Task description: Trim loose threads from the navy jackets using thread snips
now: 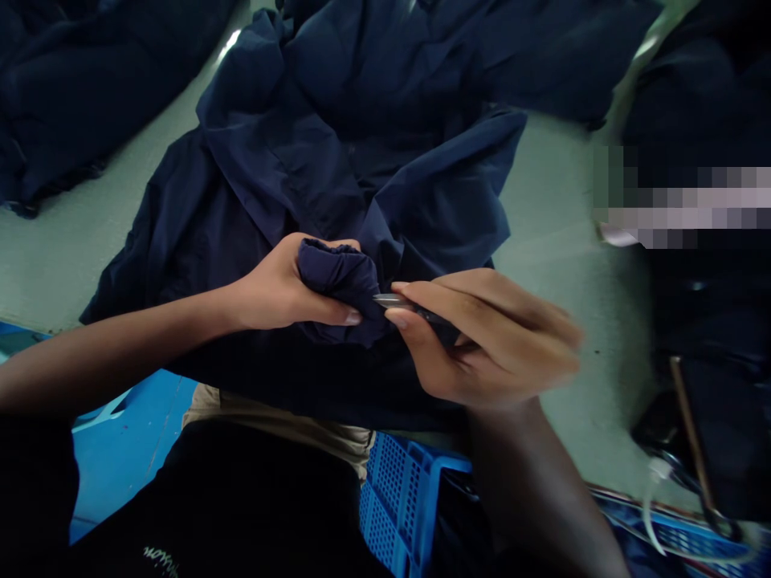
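A navy garment (283, 168) lies crumpled across the pale green table in front of me. My left hand (289, 293) is closed around a bunched, gathered end of it (337, 277), perhaps a cuff, with the thumb pressed on the near side. Between the thumb and fingers of my right hand (482, 337) is a small pair of thread snips (394, 301), with slim pointed metal blades. The tips point left and meet the edge of the bunched cloth; whether they touch it I cannot tell. The palm hides most of the handle.
More dark cloth (78, 88) lies at the far left of the table (554, 209), and another dark pile (711, 305) is at the right. A blue plastic crate (403, 498) stands below the near edge. A white cable (650, 506) hangs at the lower right.
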The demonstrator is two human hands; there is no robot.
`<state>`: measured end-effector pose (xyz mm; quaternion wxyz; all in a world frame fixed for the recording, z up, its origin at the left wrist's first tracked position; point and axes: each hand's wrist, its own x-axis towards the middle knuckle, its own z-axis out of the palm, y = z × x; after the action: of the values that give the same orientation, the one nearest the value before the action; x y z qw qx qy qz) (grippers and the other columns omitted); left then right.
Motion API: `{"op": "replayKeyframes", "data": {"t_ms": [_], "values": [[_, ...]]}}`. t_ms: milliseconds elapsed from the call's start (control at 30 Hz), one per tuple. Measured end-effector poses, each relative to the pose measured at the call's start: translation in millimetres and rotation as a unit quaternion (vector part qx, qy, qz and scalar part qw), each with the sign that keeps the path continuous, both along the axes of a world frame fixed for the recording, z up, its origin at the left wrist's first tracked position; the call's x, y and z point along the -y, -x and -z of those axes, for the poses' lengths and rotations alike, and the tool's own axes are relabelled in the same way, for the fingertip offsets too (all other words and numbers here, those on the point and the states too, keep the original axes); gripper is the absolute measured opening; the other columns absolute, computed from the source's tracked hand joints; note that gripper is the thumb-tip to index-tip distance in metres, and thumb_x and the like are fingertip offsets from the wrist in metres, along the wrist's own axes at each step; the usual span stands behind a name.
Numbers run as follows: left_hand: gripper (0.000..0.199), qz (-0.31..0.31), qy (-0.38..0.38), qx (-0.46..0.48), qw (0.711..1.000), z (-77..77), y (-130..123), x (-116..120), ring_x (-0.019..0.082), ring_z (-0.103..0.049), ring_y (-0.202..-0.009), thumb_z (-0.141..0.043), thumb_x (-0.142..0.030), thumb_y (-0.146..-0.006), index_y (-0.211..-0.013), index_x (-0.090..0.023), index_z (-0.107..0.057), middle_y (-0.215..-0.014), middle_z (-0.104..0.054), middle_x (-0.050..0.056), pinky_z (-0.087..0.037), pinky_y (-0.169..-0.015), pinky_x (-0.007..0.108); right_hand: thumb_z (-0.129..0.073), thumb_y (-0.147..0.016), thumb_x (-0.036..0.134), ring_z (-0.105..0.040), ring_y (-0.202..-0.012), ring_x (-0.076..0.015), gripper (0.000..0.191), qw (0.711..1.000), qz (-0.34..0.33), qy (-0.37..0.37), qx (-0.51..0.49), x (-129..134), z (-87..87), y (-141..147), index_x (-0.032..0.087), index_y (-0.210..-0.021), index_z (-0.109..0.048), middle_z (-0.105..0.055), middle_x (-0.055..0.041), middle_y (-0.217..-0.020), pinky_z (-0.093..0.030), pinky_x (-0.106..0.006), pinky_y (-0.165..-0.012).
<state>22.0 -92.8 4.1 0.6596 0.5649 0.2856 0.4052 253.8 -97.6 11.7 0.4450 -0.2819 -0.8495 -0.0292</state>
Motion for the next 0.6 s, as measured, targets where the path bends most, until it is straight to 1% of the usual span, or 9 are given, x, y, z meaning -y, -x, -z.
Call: {"op": "replayKeyframes", "data": {"t_ms": [167,267,433,600], "values": [[0.020,-0.001,-0.001,-0.004,1.000,-1.1,-0.4,0.0,0.010,-0.061,-0.072,-0.090,-0.010,-0.068,-0.076,-0.010,-0.071,-0.077,-0.063,0.001,-0.051,-0.064,0.021,-0.085,-0.082,0.020,-0.068,-0.060,-0.0146,0.018,1.000,-0.007,-0.013,0.004,-0.2,-0.6,1.0,0.019,-0.099,-0.077,-0.076,-0.0023,-0.078,-0.053,-0.027,-0.051],[0.019,-0.006,0.002,-0.008,1.000,-1.9,-0.9,0.0,0.009,-0.061,-0.070,-0.089,-0.009,-0.069,-0.074,-0.010,-0.070,-0.076,-0.063,0.001,-0.051,-0.064,0.021,-0.084,-0.083,0.019,-0.069,-0.061,-0.0152,0.017,1.000,-0.007,-0.008,0.010,0.7,-0.8,1.1,0.017,-0.098,-0.077,-0.076,-0.0040,-0.079,-0.054,-0.027,-0.053],[0.018,-0.007,0.002,-0.015,1.000,-1.9,-1.0,0.3,0.010,-0.061,-0.072,-0.088,-0.008,-0.070,-0.075,-0.010,-0.070,-0.077,-0.063,0.001,-0.051,-0.065,0.021,-0.082,-0.085,0.021,-0.069,-0.061,-0.0160,0.017,1.000,0.001,-0.003,0.011,2.0,0.2,0.3,0.022,-0.101,-0.076,-0.076,-0.0017,-0.080,-0.054,-0.029,-0.053],[0.016,-0.003,0.006,-0.011,1.000,-2.2,0.0,0.8,0.010,-0.062,-0.072,-0.088,-0.009,-0.071,-0.076,-0.011,-0.072,-0.078,-0.063,0.001,-0.053,-0.066,0.021,-0.082,-0.084,0.019,-0.067,-0.060,-0.0156,0.018,1.000,0.006,0.013,-0.003,3.1,-0.7,2.1,0.024,-0.100,-0.075,-0.075,-0.0010,-0.078,-0.050,-0.030,-0.051]]}}
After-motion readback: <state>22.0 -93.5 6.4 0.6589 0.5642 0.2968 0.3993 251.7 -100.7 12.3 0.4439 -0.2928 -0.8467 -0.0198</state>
